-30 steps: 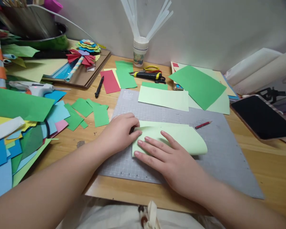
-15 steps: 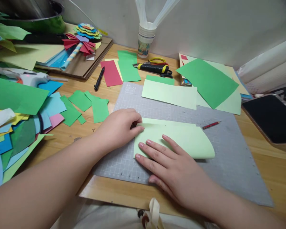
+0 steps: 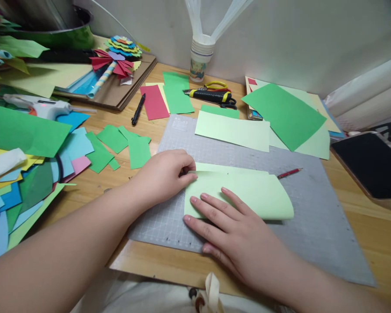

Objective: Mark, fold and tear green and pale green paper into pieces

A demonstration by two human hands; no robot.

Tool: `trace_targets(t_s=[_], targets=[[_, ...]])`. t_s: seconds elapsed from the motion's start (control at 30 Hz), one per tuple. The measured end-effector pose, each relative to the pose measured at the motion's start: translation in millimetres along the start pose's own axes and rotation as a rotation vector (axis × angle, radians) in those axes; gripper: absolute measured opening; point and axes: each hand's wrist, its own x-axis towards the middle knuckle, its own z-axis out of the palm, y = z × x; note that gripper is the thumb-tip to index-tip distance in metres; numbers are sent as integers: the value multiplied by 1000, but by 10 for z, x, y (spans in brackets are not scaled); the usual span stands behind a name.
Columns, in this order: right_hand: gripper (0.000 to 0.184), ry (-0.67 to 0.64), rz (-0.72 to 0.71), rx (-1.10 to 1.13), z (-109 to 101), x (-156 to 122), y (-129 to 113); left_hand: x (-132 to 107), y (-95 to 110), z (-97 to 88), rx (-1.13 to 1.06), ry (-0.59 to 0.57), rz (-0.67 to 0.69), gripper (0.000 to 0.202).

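Note:
A pale green sheet of paper (image 3: 247,191) lies folded over on the grey cutting mat (image 3: 316,243), its fold toward me and still rounded at the right end. At its upper left corner my left hand (image 3: 169,176) pinches the paper edges between thumb and curled fingers. My right hand (image 3: 231,230) lies flat with fingers spread, pressing the near left part of the folded sheet. Just past the sheet's right end rests a short red pencil (image 3: 289,173). Behind it, a pale green strip (image 3: 233,130) lies on the mat.
Green scraps (image 3: 139,151) and a heap of coloured paper (image 3: 6,195) spread at left, near a glue gun (image 3: 48,106). Behind the mat are a black pen (image 3: 138,109), a utility knife (image 3: 211,94) and paper cups (image 3: 198,65). A dark tablet (image 3: 371,163) lies right.
The view has shifted slightly, moving the scene a little right and down. Both hands stay in nearly the same place on the folded sheet.

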Motion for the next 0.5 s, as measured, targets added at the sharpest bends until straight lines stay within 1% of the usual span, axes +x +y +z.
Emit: trace_targets(t_s=[0.27, 0.5], targets=[[39, 33, 8, -5, 31, 31, -39, 37, -83, -18, -112, 38, -18, 3], [41, 32, 19, -23, 68, 6, -57, 81, -105, -12, -111, 36, -4, 2]])
